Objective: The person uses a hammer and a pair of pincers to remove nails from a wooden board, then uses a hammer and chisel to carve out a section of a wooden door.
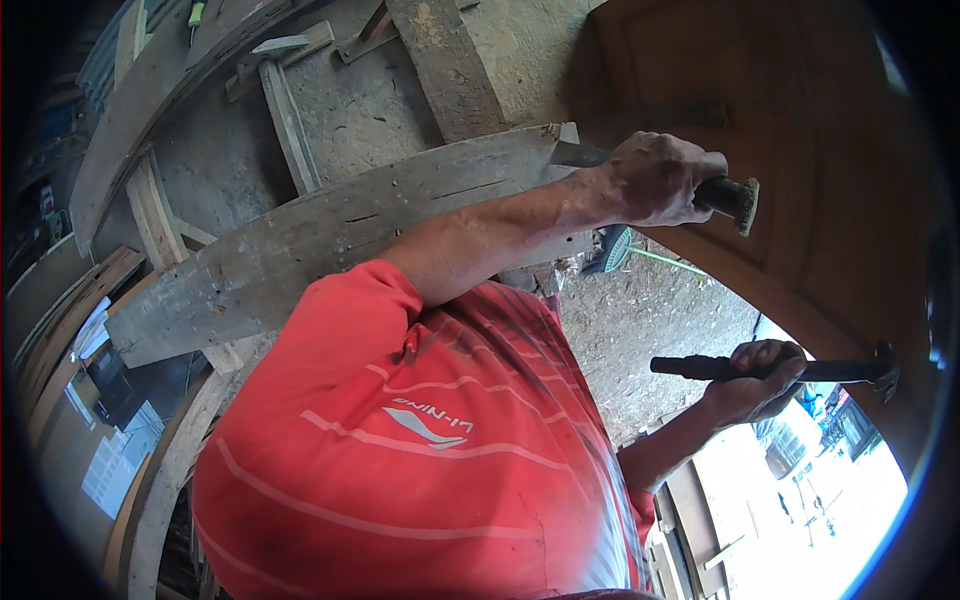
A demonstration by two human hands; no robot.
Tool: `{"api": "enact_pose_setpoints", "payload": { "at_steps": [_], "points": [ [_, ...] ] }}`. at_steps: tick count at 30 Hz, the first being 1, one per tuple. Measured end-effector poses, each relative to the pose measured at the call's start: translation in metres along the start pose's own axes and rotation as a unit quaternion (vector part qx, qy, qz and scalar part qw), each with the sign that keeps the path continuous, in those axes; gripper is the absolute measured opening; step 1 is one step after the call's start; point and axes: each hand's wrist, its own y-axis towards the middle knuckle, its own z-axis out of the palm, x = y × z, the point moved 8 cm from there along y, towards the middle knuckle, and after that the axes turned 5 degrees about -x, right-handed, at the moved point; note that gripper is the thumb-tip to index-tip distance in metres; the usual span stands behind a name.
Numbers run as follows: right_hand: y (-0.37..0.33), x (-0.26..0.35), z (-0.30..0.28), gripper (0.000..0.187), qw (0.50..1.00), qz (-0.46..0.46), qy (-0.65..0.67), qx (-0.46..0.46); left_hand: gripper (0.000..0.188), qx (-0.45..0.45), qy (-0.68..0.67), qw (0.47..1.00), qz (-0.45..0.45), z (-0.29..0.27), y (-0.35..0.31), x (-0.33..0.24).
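My left hand [655, 180] is wrapped round the dark handle of a chisel [580, 155]. Its worn, flared butt sticks out past my thumb side, and the flat blade points left over the end of a grey wooden plank [330, 230]. Whether the blade touches the wood I cannot tell. Lower down on the right, my right hand [762, 382] grips a hammer [835, 371] by its dark handle. The hammer head lies to the far right, apart from the chisel. A brown panelled wooden door [790, 150] stands just beyond both hands.
A thick wooden beam [445, 65] and narrow battens [288, 125] lie beyond the plank. At upper left a green-handled tool [196, 14] rests on a curved board [130, 150]. A green broom head [612, 247] is on the ground below my left hand. Papers [122, 455] lie at left.
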Motion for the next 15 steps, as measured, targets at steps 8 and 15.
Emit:
{"api": "enact_pose_setpoints", "payload": {
  "at_steps": [8,15],
  "points": [
    [-0.010,-0.032,0.027,0.034,0.933,0.122,-0.237,0.243,0.023,0.004,0.004,1.000,-0.003,0.000,0.000,0.011],
    [0.055,0.052,-0.014,0.038,0.985,-0.048,-0.062,-0.157,0.021,0.040,0.004,0.997,-0.061,0.010,0.002,0.018]
  ]
}}
